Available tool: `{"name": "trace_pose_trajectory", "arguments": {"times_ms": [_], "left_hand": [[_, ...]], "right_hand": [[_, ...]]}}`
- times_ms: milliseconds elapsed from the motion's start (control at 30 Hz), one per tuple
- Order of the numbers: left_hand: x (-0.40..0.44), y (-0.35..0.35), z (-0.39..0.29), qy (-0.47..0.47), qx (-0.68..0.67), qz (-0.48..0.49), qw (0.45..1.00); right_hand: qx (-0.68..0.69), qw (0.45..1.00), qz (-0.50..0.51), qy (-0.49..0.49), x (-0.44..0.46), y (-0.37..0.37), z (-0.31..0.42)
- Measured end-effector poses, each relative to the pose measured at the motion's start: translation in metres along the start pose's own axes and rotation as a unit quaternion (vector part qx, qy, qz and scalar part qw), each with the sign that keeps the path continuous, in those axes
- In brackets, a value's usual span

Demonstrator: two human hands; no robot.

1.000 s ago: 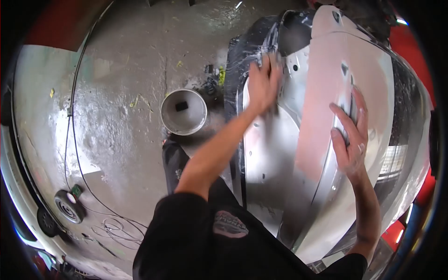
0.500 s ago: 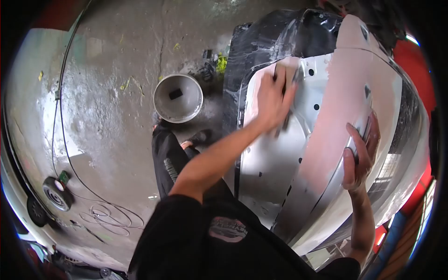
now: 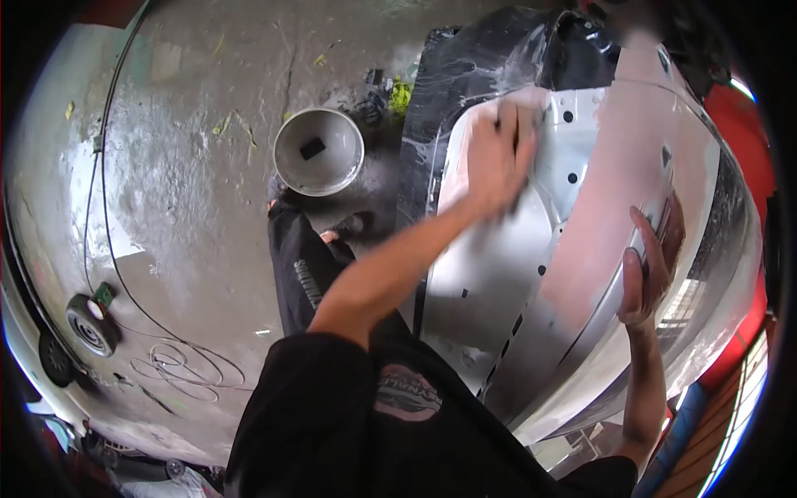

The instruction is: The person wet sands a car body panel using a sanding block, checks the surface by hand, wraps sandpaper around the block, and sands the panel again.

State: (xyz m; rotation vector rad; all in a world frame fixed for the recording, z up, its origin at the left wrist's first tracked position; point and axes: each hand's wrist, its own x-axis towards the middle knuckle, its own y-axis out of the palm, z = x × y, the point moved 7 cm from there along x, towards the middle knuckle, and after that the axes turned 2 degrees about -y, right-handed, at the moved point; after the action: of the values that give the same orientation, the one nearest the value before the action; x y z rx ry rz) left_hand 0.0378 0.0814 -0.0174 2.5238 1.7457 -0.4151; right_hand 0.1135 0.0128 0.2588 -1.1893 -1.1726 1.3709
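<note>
My left hand (image 3: 498, 162) is closed around a sanding block (image 3: 525, 124), partly hidden by my fingers and smeared by motion. It is over the pink-and-white surface of the car body panel (image 3: 473, 266), near its black border. To the right, my right hand (image 3: 652, 270) has its thumb and fingers on either side of a raised silver edge of the panel. Pinkish patches cover the band (image 3: 594, 224) between my two hands. Several dark holes show in the white recess beside my left hand.
A grey bucket (image 3: 349, 178) with a dark rectangular piece (image 3: 312, 148) inside stands near my feet. Yellow-green scraps (image 3: 400, 97) lie beyond it. A cable (image 3: 106, 224) runs down the floor at left, past a wheel (image 3: 91, 325). Another vehicle stands at the far left edge.
My left hand has shifted slightly up and right in view, still holding the block. My right hand stays on the same edge. The whole view has shifted slightly.
</note>
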Motion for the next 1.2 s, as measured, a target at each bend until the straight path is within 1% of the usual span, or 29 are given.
{"name": "trace_pose_trajectory", "arguments": {"times_ms": [33, 67, 133, 200, 233, 333, 367, 467, 500, 533, 600, 667, 700, 733, 800, 833, 867, 933, 967, 1000, 1067, 1133, 1167, 1200], "left_hand": [[-0.03, 0.004, 0.005, -0.024, 0.0, 0.04, 0.999], [-0.05, 0.003, 0.007, 0.016, -0.044, 0.015, 0.999], [-0.029, 0.002, 0.007, 0.015, -0.025, 0.031, 0.999], [0.027, -0.003, 0.014, 0.01, -0.006, 0.013, 1.0], [0.035, -0.002, 0.015, 0.011, 0.021, 0.011, 1.0], [-0.027, 0.0, 0.01, -0.042, -0.005, 0.031, 0.999], [-0.049, -0.001, 0.005, -0.018, -0.008, 0.038, 0.999], [-0.019, 0.0, 0.019, -0.003, 0.003, 0.061, 0.998], [0.005, -0.006, 0.028, -0.041, -0.039, 0.06, 0.997], [0.022, -0.011, 0.025, 0.006, 0.046, 0.037, 0.998], [0.003, -0.01, 0.021, -0.062, -0.004, 0.042, 0.997], [-0.048, -0.001, 0.0, -0.017, -0.014, 0.043, 0.999], [-0.051, 0.0, 0.001, -0.008, -0.036, 0.044, 0.998], [-0.044, 0.0, 0.006, -0.024, -0.035, 0.052, 0.998], [-0.002, -0.005, 0.024, -0.046, -0.025, 0.063, 0.997], [0.022, -0.005, 0.03, 0.01, 0.026, 0.014, 1.0], [0.022, -0.005, 0.028, 0.002, 0.028, -0.009, 1.0], [-0.008, 0.001, 0.011, -0.076, 0.002, 0.07, 0.995], [-0.032, 0.002, -0.005, -0.018, -0.003, 0.036, 0.999], [-0.036, 0.002, -0.006, -0.011, -0.013, 0.042, 0.999], [-0.022, 0.001, -0.004, 0.048, -0.016, 0.031, 0.998], [0.033, -0.003, 0.002, 0.01, -0.005, 0.032, 0.999], [0.049, 0.002, 0.004, 0.016, 0.016, 0.004, 1.0], [0.039, 0.006, -0.002, 0.008, 0.007, 0.013, 1.0]], "right_hand": [[0.004, 1.0, -0.007, -0.006, 0.002, 0.001, -0.001], [0.007, 1.0, -0.009, -0.007, 0.001, 0.003, -0.002], [0.003, 1.0, -0.007, -0.011, 0.002, 0.003, -0.005], [0.006, 1.0, -0.002, -0.007, -0.004, 0.003, -0.001], [0.005, 1.0, -0.003, -0.006, -0.002, 0.002, -0.001], [0.0, 1.0, -0.005, -0.005, 0.002, 0.001, -0.002], [-0.004, 1.0, 0.001, 0.0, 0.0, 0.003, -0.004], [-0.008, 1.0, 0.001, -0.004, 0.0, 0.004, -0.005], [-0.006, 1.0, 0.005, 0.0, -0.003, 0.005, -0.003], [-0.007, 1.0, 0.008, 0.0, -0.003, 0.005, -0.002], [-0.008, 1.0, 0.007, -0.003, 0.001, 0.002, 0.0], [-0.004, 1.0, 0.008, 0.001, 0.001, 0.004, -0.002], [0.001, 1.0, 0.005, 0.005, 0.0, 0.005, -0.003], [-0.003, 1.0, 0.011, 0.002, 0.001, 0.004, -0.003], [-0.008, 1.0, 0.012, -0.007, 0.003, 0.005, 0.0], [-0.008, 1.0, 0.016, 0.003, -0.002, 0.003, 0.001], [-0.011, 1.0, 0.019, 0.006, -0.003, 0.001, 0.0], [-0.009, 1.0, 0.003, 0.004, 0.004, 0.005, -0.002], [-0.01, 1.0, 0.0, 0.001, 0.005, 0.006, -0.002], [-0.014, 1.0, 0.005, 0.002, 0.001, 0.003, -0.002], [-0.019, 1.0, 0.001, -0.003, 0.003, 0.001, -0.008], [-0.006, 1.0, 0.009, 0.004, -0.005, 0.005, -0.002], [-0.007, 1.0, 0.008, 0.008, -0.001, 0.005, -0.001], [-0.008, 1.0, 0.006, 0.012, 0.001, 0.002, -0.001]]}}
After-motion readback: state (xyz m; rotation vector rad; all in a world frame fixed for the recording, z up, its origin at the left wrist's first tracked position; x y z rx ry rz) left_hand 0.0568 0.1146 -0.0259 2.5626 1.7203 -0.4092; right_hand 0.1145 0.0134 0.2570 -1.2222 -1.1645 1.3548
